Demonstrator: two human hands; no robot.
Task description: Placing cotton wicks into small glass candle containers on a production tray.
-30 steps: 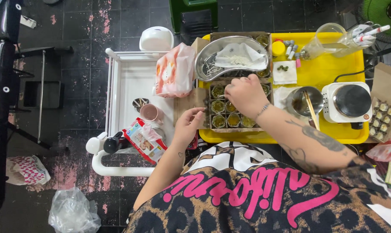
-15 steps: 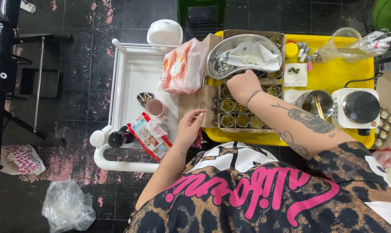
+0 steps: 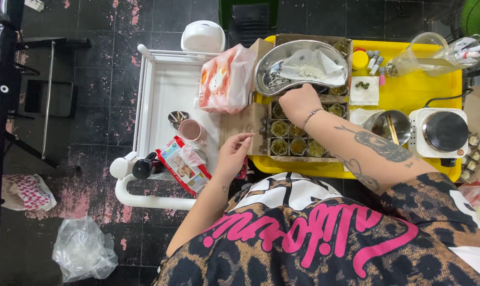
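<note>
Cardboard holds the work: a box [image 3: 298,130] of small jars sits on the yellow tray [image 3: 409,90], its flap [image 3: 245,130] folded out to the left. The right hand [image 3: 299,103] is curled, knuckles up, over the box's upper rows, just below the steel dish [image 3: 303,66]; whether its fingers pinch a jar cannot be told, since they are hidden under the hand. The left hand [image 3: 234,153] lies loosely open, fingertips touching the flap. Doing this well likely means keeping the flap pinned flat so the box does not slide, lifting any jar straight up clear of its divider, and keeping the wrist low so it does not knock the dish or the pan [image 3: 388,126] nearby.
</note>
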